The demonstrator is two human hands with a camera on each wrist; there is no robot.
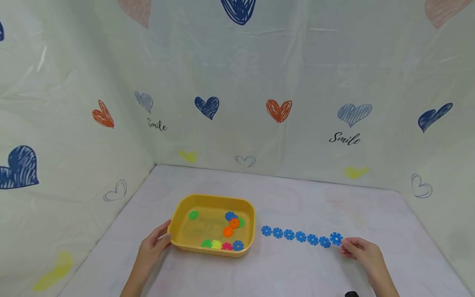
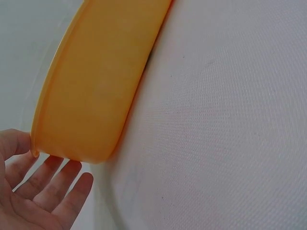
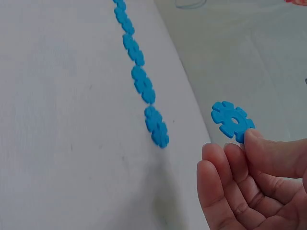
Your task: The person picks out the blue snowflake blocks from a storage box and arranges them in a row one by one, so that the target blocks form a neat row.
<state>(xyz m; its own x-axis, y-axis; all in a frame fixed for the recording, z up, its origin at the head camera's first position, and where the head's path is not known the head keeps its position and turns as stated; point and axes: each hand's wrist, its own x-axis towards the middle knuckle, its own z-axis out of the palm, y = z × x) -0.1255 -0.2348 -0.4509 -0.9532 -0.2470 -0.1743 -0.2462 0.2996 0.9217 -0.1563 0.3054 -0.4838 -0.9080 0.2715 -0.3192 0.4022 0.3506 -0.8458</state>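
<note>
My left hand [image 1: 151, 244] grips the left end of a yellow tray [image 1: 174, 240]. In the left wrist view the thumb sits at the rim and the fingers [image 2: 56, 188] lie against the outer wall. Between thumb and fingertips, my right hand [image 1: 365, 251] pinches a blue snowflake disc [image 3: 233, 120], a notched piece with a centre hole. The right wrist view shows it raised above the table, beyond the near end of a row of like blue discs [image 3: 156, 127]. That row [image 1: 300, 236] runs rightward from beside the tray.
Inside the tray lie several loose discs: an orange disc [image 1: 228, 232], a yellow disc [image 1: 216, 244], a red disc [image 1: 226, 246], plus green and blue ones. A black object [image 1: 351, 294] pokes in at the front edge. A heart-printed curtain [image 1: 241, 74] encloses the white table [image 1: 297, 272].
</note>
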